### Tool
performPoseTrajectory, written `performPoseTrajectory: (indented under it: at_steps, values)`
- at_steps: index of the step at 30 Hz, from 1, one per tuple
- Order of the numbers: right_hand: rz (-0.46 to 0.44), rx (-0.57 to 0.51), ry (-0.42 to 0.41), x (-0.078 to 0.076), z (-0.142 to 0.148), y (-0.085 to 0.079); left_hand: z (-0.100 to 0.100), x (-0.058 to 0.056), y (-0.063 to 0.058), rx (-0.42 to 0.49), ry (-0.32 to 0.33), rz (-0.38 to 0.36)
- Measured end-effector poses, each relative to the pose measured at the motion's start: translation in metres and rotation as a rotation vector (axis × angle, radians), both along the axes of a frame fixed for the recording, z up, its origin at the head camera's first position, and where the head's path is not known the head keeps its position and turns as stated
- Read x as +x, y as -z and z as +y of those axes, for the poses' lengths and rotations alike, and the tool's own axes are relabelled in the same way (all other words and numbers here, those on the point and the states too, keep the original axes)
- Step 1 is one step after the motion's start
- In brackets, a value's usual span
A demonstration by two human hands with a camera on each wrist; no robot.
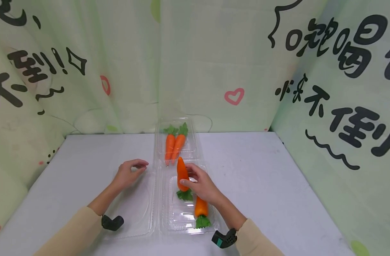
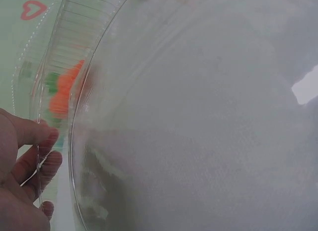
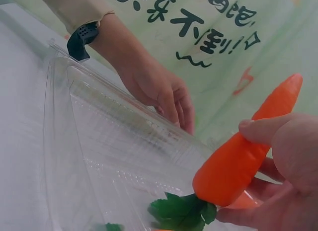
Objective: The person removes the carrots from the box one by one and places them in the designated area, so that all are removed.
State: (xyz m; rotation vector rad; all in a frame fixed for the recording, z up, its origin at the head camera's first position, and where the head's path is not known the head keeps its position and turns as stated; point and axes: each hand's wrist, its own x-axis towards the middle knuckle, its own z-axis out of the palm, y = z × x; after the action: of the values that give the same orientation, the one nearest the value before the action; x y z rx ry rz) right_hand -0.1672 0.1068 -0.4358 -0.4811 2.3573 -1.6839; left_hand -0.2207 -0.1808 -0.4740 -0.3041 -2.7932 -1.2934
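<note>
My right hand [image 1: 202,183] holds an orange carrot [image 1: 182,174] between thumb and fingers, tip upward and green leaves down, above a clear plastic clamshell box [image 1: 182,227]. A second carrot [image 1: 201,208], partly behind the right wrist, lies in that box with its leaves toward me. On the left, the box's clear lid [image 1: 131,220] stands folded open. My left hand [image 1: 129,174] is at the lid's far edge, its fingers loosely bent; in the left wrist view its fingertips [image 2: 52,164] show through the ribbed plastic rim [image 2: 74,116].
Behind the box, another clear container [image 1: 190,142] holds two carrots [image 1: 174,145] side by side, leaves at the far end. All stand on a white table [image 1: 262,192]. A pale green curtain [image 1: 198,71] with black writing surrounds the table's back and sides.
</note>
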Motion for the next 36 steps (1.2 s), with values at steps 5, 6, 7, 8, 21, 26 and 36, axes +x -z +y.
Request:
performPoseTrajectory:
  at_steps: [5,6,7,8,21,26,36]
  values:
    - [0.005,-0.023,-0.018,0.0008,-0.0005,0.0006,0.0,0.0006,-0.0007,0.014,-0.002,-0.005]
    - [0.003,-0.03,-0.017,0.0008,-0.0007,0.0008,0.0,0.0008,-0.001,0.012,-0.001,-0.006]
    - [-0.003,-0.033,-0.013,0.0008,-0.0006,0.0011,0.0,0.0008,-0.0012,0.011,-0.001,-0.006]
    - [-0.008,-0.036,-0.007,0.0007,-0.0006,0.0015,0.0001,0.0009,-0.0014,0.01,0.0,-0.007]
    - [-0.002,-0.012,0.09,-0.0006,0.0028,0.0,0.0004,0.0008,-0.0019,0.014,-0.002,0.003]
    - [-0.005,0.004,0.099,-0.0007,0.0039,0.0007,0.0003,0.0004,-0.001,0.02,0.002,0.009]
    - [0.002,0.016,0.107,-0.0004,0.0063,0.0015,0.0004,0.0005,-0.0003,0.023,0.01,0.035]
